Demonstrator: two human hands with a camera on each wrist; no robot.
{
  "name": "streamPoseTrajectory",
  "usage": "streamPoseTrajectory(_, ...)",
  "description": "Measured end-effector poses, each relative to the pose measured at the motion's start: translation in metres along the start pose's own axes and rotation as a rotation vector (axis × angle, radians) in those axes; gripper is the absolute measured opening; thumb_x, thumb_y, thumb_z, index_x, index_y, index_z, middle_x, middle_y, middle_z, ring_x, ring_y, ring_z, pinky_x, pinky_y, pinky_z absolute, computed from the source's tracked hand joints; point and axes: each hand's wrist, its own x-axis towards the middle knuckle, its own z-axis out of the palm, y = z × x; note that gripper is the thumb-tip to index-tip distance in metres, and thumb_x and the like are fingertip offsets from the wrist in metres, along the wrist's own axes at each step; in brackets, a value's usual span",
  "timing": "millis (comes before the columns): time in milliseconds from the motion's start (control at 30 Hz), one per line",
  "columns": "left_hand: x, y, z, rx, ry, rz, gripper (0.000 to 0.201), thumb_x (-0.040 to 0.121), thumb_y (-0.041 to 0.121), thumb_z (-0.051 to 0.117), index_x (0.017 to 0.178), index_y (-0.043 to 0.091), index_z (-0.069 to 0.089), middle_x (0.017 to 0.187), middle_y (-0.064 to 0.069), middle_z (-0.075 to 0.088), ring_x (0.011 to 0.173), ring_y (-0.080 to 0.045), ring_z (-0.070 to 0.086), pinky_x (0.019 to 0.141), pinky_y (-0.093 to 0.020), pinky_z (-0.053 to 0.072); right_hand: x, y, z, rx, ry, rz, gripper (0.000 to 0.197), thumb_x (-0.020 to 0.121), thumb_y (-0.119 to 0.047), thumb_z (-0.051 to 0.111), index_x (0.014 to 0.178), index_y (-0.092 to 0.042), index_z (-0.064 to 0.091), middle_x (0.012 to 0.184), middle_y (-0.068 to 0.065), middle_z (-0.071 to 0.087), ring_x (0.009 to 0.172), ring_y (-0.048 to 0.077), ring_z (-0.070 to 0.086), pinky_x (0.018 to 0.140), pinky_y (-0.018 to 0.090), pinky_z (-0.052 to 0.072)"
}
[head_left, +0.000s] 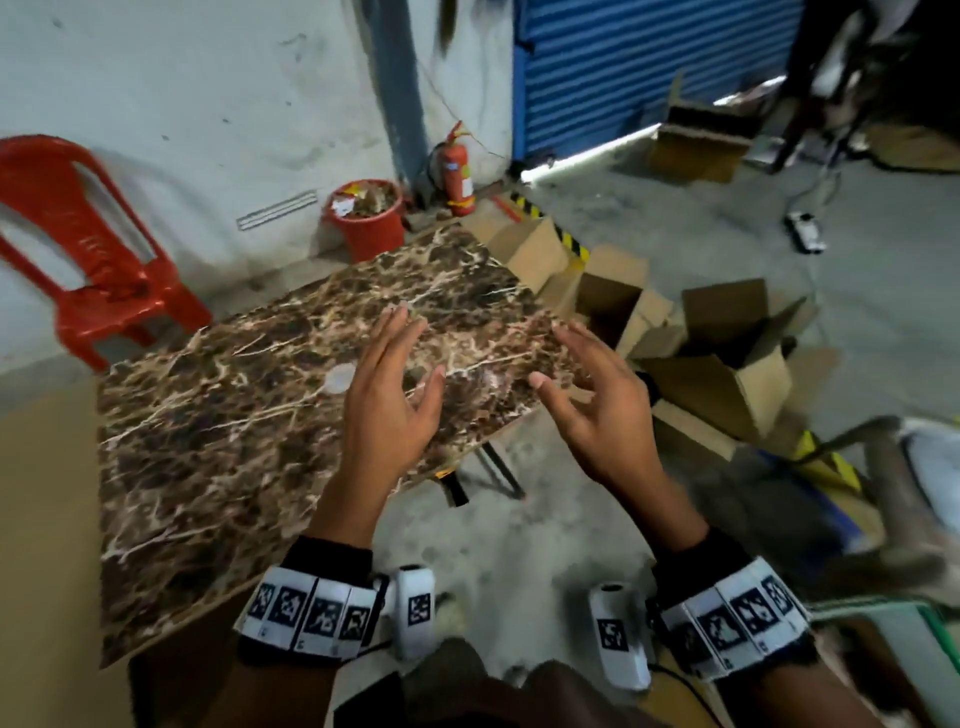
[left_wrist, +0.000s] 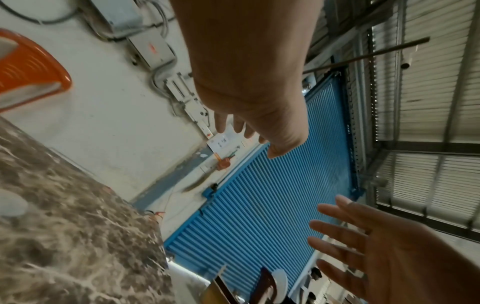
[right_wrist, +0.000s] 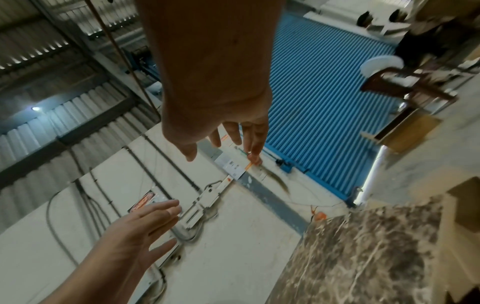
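Dim indoor light, motion blur, wide-angle edge distortion.

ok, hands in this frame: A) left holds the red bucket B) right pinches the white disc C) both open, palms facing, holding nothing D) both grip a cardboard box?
C: the left hand and right hand hover above the marbled table with fingers spread and nothing between them.

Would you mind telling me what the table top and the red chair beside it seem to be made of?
Table top: probably marble-patterned laminate on board, glossy; brown with pale veins, thin pale edge. Chair: moulded plastic, shiny, uniform red, slotted back.
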Motion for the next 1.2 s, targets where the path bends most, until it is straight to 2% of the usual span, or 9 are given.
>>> streamPoseTrajectory(167, 0.050, 0.015, 0.068, -0.060, -0.083, 0.037, 0.049, 0.092, 0.028, 0.055, 0.135, 0.004, 0.054, 0.149, -0.009, 0.045, 0.139, -0.019, 0.038, 0.114, -0.028, 0.032, 0.031, 0.049, -0.032, -0.051, 0.077, 0.087, 0.059, 0.089, -0.059, 0.056, 0.136, -0.024, 0.057, 0.145, 0.001, 0.053, 0.131, 0.018, 0.051, 0.099, 0.048, 0.050)
streamPoseTrajectory(300, 0.097, 0.013, 0.130, -0.108, -0.141, 0.050, 0.049, 0.093, 0.032, 0.054, 0.134, 0.006, 0.055, 0.148, -0.009, 0.045, 0.138, -0.021, 0.040, 0.112, -0.035, 0.035, 0.074, 0.096, -0.048, -0.064, 0.108, 0.178, 0.063, 0.087, -0.061, 0.052, 0.136, -0.023, 0.056, 0.144, 0.001, 0.054, 0.127, 0.019, 0.055, 0.097, 0.045, 0.053)
streamPoseTrajectory(467, 0.175, -0.005, 0.211, -0.116, -0.199, 0.013, 0.048, 0.091, 0.033, 0.052, 0.130, 0.007, 0.058, 0.144, -0.012, 0.050, 0.134, -0.024, 0.045, 0.110, -0.041, 0.039, 0.141, 0.156, -0.063, -0.045, 0.122, 0.321, 0.050, 0.092, -0.040, 0.065, 0.137, -0.021, 0.055, 0.137, 0.002, 0.058, 0.116, 0.016, 0.060, 0.083, 0.021, 0.053)
streamPoseTrajectory(633, 0.243, -0.011, 0.279, -0.106, -0.288, -0.035, 0.040, 0.092, 0.024, 0.059, 0.129, 0.008, 0.059, 0.144, -0.009, 0.049, 0.134, -0.023, 0.044, 0.110, -0.041, 0.039, 0.202, 0.216, -0.077, -0.034, 0.131, 0.474, 0.047, 0.093, -0.040, 0.062, 0.137, -0.025, 0.054, 0.124, 0.004, 0.064, 0.112, 0.017, 0.062, 0.090, 0.042, 0.056)
streamPoseTrajectory(800, 0.299, -0.024, 0.340, -0.053, -0.407, -0.079, 0.039, 0.092, 0.020, 0.063, 0.130, 0.011, 0.059, 0.143, -0.008, 0.050, 0.133, -0.023, 0.044, 0.109, -0.039, 0.038, 0.257, 0.270, -0.081, 0.003, 0.057, 0.605, 0.045, 0.094, -0.035, 0.062, 0.137, -0.022, 0.054, 0.124, 0.004, 0.064, 0.110, 0.016, 0.062, 0.091, 0.039, 0.056)
streamPoseTrajectory(933, 0.357, -0.048, 0.407, -0.003, -0.500, -0.144, 0.040, 0.092, 0.021, 0.063, 0.131, 0.012, 0.058, 0.142, -0.006, 0.049, 0.133, -0.023, 0.043, 0.110, -0.038, 0.037, 0.317, 0.345, -0.071, 0.031, -0.010, 0.681, 0.041, 0.095, -0.033, 0.061, 0.133, -0.019, 0.057, 0.119, 0.000, 0.066, 0.101, 0.011, 0.063, 0.085, 0.032, 0.054)
streamPoseTrajectory(1000, 0.384, -0.060, 0.444, 0.022, -0.548, -0.197, 0.040, 0.092, 0.021, 0.062, 0.131, 0.010, 0.058, 0.138, -0.007, 0.053, 0.130, -0.024, 0.046, 0.107, -0.036, 0.038, 0.345, 0.382, -0.060, 0.060, -0.062, 0.749, 0.039, 0.097, -0.031, 0.060, 0.132, -0.016, 0.057, 0.113, -0.003, 0.063, 0.096, 0.010, 0.061, 0.081, 0.028, 0.052)
streamPoseTrajectory(1100, 0.414, -0.095, 0.521, 0.006, -0.651, -0.428, 0.036, 0.092, 0.019, 0.063, 0.126, 0.008, 0.061, 0.127, -0.009, 0.061, 0.119, -0.025, 0.056, 0.097, -0.031, 0.043, 0.386, 0.456, -0.030, 0.122, -0.116, 0.920, 0.035, 0.097, -0.029, 0.059, 0.129, -0.015, 0.058, 0.122, 0.003, 0.064, 0.103, 0.018, 0.064, 0.085, 0.038, 0.056)
streamPoseTrajectory(1200, 0.418, -0.143, 0.598, -0.009, -0.721, -0.675, 0.021, 0.090, 0.017, 0.063, 0.108, 0.007, 0.068, 0.106, -0.009, 0.068, 0.103, -0.026, 0.063, 0.076, -0.025, 0.044, 0.403, 0.529, 0.009, 0.189, -0.201, 1.132, 0.025, 0.098, -0.026, 0.057, 0.120, -0.014, 0.060, 0.112, 0.006, 0.065, 0.092, 0.015, 0.062, 0.067, 0.024, 0.049)
